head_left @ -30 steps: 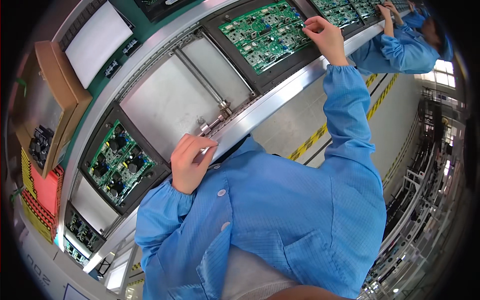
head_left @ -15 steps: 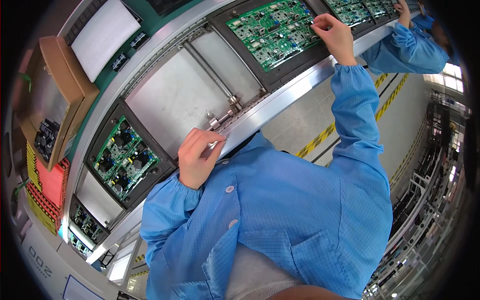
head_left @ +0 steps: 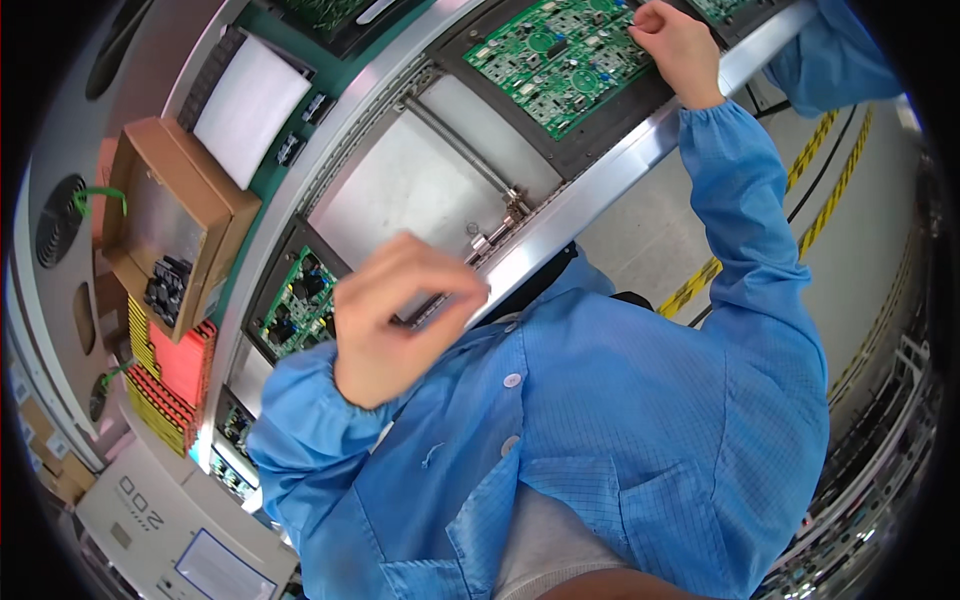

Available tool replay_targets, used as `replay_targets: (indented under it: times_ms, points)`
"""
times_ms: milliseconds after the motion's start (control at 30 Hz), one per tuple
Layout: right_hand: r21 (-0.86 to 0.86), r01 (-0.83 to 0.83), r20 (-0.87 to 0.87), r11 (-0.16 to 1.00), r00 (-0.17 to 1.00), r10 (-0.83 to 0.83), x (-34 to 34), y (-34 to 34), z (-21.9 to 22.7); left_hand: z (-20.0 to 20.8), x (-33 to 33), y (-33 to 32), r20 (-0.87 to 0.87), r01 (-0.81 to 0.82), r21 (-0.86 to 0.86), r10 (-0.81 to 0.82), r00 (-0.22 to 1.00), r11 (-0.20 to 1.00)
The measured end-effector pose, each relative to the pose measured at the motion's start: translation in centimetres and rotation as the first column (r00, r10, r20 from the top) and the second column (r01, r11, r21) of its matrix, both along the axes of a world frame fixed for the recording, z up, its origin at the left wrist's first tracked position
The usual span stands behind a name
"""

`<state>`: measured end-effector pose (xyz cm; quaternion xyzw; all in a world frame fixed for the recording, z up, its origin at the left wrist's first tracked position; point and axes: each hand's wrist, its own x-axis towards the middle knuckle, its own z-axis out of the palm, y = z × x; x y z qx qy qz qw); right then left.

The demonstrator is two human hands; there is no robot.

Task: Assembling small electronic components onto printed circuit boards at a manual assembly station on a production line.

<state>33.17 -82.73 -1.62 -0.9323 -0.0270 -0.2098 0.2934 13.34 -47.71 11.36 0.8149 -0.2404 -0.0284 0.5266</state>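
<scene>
Green circuit board (head_left: 560, 65): lay flat in a black frame (head_left: 610, 128) on the line, behind the near metal rail (head_left: 620, 160), its upper face crowded with small parts.
Board handling: probably light and stiff but fragile, since pressure on the raised parts could have bent or loosened them; the smooth rail looked more slippery than the board.
Board grip: best taken by its bare edges, or moved by the frame's border, with the fingers off the parts.
Right hand (head_left: 680, 50): thumb and fingertips drawn together at the board's right end; whether they pinched a small part or touched the board, I could not tell.
Left hand (head_left: 405, 325): blurred, fingers curled toward the thumb, near the rail; I could not tell whether anything was in it.
Left frame (head_left: 318, 245): held another green board (head_left: 290, 300) with tall dark parts, partly hidden behind the left hand.
Cardboard box (head_left: 222, 235): stood open beyond the line, a cluster of black components (head_left: 168, 288) gathered at its near end.
</scene>
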Motion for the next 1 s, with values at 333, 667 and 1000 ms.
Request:
replay_targets:
  times_ms: [333, 667, 1000]
  points:
    - [0.07, -0.217, 0.255, 0.974, 0.947, 0.193, -1.3, 0.7, 1.2, -7.6, 16.6, -6.6, 0.572, 0.027, 0.512, -0.364, 0.735, 0.859]
    - [0.282, -0.002, 0.299, 0.959, 0.95, -0.086, -2.5, 0.4, 1.5, -11.1, 20.1, -8.5, 0.602, 0.03, 0.619, -0.499, 0.624, 0.784]
    - [0.441, -0.038, 0.182, 0.897, 0.982, -0.048, -2.8, 0.7, 0.5, -11.8, 19.5, -8.0, 0.605, 0.046, 0.606, -0.497, 0.622, 0.794]
